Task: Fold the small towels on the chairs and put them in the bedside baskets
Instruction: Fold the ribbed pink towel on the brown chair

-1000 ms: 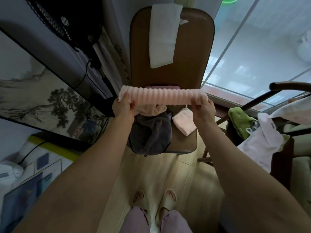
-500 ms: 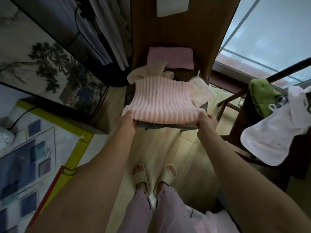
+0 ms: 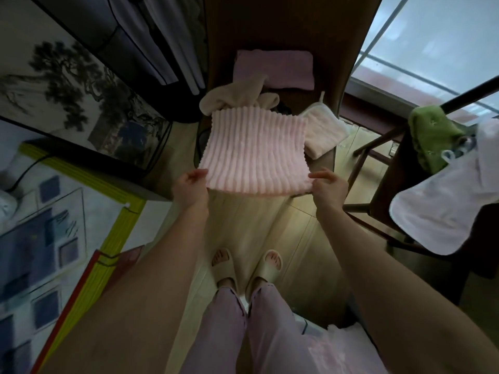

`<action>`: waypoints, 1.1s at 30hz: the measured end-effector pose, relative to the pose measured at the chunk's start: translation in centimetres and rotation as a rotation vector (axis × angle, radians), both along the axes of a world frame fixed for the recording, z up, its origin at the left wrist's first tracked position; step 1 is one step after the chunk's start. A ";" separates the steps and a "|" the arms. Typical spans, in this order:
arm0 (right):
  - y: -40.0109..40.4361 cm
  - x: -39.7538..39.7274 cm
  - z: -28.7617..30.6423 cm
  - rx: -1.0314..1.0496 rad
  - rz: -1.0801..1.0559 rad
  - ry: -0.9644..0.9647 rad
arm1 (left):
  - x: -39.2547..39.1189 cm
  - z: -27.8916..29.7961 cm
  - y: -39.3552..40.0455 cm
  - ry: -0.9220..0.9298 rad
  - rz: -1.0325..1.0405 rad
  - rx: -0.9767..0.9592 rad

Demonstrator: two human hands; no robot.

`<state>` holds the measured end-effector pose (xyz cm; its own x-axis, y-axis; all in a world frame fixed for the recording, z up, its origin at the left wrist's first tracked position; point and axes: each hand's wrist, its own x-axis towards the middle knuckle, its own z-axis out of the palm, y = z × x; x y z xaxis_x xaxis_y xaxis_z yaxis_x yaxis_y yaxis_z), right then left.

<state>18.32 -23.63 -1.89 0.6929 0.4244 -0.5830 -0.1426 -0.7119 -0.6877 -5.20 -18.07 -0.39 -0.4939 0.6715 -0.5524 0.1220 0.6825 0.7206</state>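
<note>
Holding the pink ribbed towel at centre frame, spread flat over the front of the brown chair seat — I have the left hand pinching its near left corner and the right hand pinching its near right corner, fingers curled on the edge. The near hem hangs past the seat's front edge, over the wooden floor; the far hem lies on the pile.

On the seat behind it: a beige towel bunched up, touching the far hem; a folded mauve towel against the chair back in the upper centre; a cream cloth with a hanging loop, just beside the ribbed towel's right edge.

Right of frame — a second, dark chair carries a green towel and a white cloth draped lower down, overlapping it.

Bottom centre: my feet in pale slippers. No baskets identifiable from this view.
</note>
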 end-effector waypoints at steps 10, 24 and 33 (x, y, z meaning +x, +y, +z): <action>2.0 2.1 2.7 0.141 0.234 0.215 | 0.6 1.2 2.5 0.105 -0.332 0.003; 11.9 1.2 -2.3 -0.045 0.078 -0.219 | 2.6 -2.1 14.3 0.289 -0.490 -0.089; 15.2 2.0 -5.0 -0.096 0.079 -0.214 | 4.5 -5.6 18.4 0.263 -0.537 -0.181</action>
<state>20.31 -8.40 -6.91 0.7718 0.4317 -0.4669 0.0576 -0.7787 -0.6248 -0.66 0.33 -6.01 -0.2480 0.7711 -0.5865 0.6399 0.5849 0.4984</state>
